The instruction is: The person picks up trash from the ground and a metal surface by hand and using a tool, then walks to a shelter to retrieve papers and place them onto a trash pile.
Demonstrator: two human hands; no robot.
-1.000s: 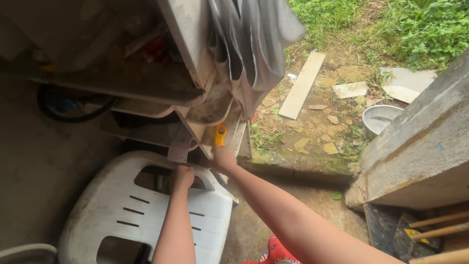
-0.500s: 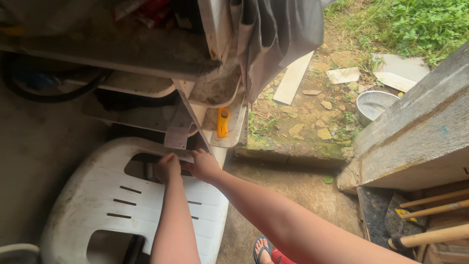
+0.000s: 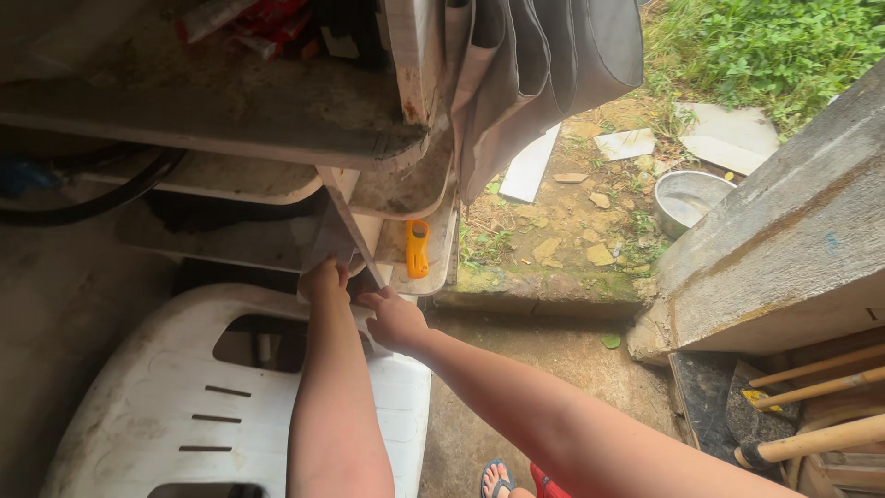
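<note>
We grip a grey sheet [image 3: 330,242] in our left hand [image 3: 324,279] beside the shelf; our right hand [image 3: 395,318] hovers open, needing purchase on its lower edge.

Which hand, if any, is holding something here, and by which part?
The left hand grips the lower edge of a grey sheet hanging off the shelf. The right hand holds nothing, its fingers open near the shelf post.

The left hand [image 3: 324,279] pinches a grey paper-like sheet [image 3: 330,242] hanging from the dirty shelf [image 3: 277,138], and the right hand [image 3: 395,318] reaches in just beside it at four o'clock. A white plastic chair [image 3: 184,397] lies below both hands. An orange tool [image 3: 417,248] rests on a lower shelf at two o'clock of the right hand.
</note>
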